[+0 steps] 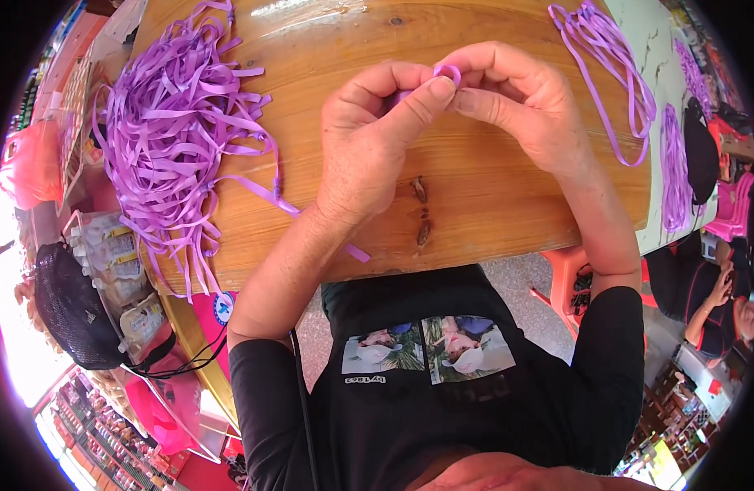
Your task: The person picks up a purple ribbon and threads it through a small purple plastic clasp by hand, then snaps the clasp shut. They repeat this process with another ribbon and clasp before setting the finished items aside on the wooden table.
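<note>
Head camera view, looking down at a person's two bare hands working over a wooden desk point(475, 204). Both hands meet near the middle of the desk, a little toward its far edge. Between them sits a small loop of purple ribbon point(449, 74), curled into a tight ring, glossy and lilac in colour. The left hand point(377, 135) pinches it from the left, thumb pressed flat against the ring with the fingers point(377, 82) curled over the top. The right hand point(520, 102) closes on it from the right, its fingertips together on the same ring. A loose tail of the ribbon point(356, 252) shows below the left wrist, near the desk's near edge.

To the left on the desk lies a large tangled heap of purple ribbon strips point(176, 123), flat and narrow, some hanging over the edge. At the far right corner lies a smaller bundle of long purple strands point(610, 57), well apart from the hands. Dark knots point(422, 209) mark the wood below the hands. The person wears a black shirt point(442, 393) with long sleeves pushed up.
</note>
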Tool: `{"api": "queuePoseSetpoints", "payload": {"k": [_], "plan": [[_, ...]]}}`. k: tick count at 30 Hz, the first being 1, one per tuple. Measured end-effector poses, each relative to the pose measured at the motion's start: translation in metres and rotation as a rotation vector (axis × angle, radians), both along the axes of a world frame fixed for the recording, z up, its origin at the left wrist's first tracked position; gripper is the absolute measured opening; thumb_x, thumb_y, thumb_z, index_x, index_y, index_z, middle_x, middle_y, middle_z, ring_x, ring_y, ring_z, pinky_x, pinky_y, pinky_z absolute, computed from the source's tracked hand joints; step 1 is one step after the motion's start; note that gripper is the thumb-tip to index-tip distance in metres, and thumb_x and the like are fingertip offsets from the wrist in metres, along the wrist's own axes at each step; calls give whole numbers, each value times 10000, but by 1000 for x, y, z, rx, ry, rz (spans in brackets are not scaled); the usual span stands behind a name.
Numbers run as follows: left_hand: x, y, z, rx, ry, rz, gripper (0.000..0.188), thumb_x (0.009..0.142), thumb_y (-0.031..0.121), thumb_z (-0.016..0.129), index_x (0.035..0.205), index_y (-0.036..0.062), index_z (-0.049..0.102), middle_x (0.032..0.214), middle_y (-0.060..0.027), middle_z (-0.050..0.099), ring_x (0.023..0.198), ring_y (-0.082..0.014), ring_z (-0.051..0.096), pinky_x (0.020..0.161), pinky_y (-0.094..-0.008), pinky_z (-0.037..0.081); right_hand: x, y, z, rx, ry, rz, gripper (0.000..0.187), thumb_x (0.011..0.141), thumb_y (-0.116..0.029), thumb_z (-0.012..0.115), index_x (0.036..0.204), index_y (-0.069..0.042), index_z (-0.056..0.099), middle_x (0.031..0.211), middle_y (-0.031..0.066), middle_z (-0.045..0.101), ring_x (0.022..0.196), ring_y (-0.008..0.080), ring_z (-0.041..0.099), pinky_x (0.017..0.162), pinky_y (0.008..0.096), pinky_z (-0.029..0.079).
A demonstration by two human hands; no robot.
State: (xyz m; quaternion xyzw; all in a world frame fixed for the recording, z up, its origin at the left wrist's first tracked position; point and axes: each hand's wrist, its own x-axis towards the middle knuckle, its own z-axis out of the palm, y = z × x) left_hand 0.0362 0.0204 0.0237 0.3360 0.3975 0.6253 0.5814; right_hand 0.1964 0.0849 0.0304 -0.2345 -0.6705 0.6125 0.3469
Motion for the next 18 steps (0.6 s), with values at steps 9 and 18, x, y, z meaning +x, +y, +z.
{"api": "queuePoseSetpoints", "payload": {"k": [9,18], "plan": [[-4,3,0,-192,168,-51,144,820,93,662,902,-22,637,746,13,591,645,-24,472,564,-159,373,4,6,-1,1187,-345,-160,323,672,34,653,993,15,625,806,93,610,725,224,578,638,297,438],[-9,10,-10,-271,128,-172,137,800,100,684,863,-16,647,696,41,549,590,-11,425,493,-162,327,3,25,7,1383,-225,-40,241,681,-50,661,907,27,625,728,58,573,651,161,516,602,272,394]]}}
